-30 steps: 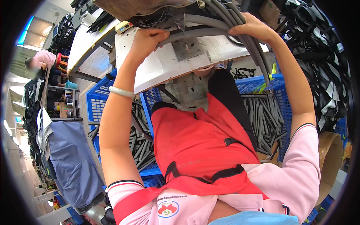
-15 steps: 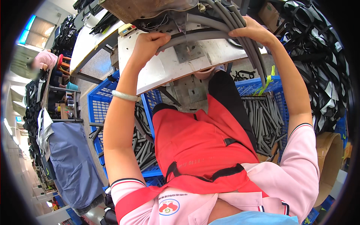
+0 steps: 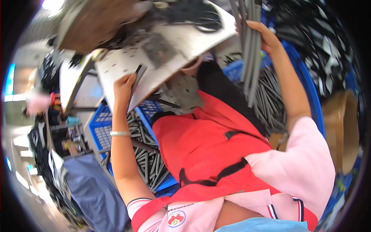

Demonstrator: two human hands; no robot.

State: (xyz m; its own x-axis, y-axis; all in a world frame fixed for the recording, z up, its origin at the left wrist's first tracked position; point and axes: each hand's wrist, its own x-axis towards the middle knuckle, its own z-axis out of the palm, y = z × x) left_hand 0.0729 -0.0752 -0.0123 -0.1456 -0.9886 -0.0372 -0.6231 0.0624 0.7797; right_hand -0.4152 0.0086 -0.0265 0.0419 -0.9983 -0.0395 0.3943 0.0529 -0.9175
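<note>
A white-topped table (image 3: 193, 42) with a brownish near edge slants across the upper middle, somewhat blurred; small dark scraps (image 3: 125, 70) lie scattered over its left part, a grey squarish plate (image 3: 158, 51) sits near its middle, and a dark loop (image 3: 210, 30) rests toward its right end. Lower down, a left blue basket (image 3: 101, 132) and a right blue basket (image 3: 314, 94) each carry a loose heap of grey tubes (image 3: 152, 166)

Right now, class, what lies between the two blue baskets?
The head view shows the red apron, black trousers and some floor between left basket and right basket.
</note>
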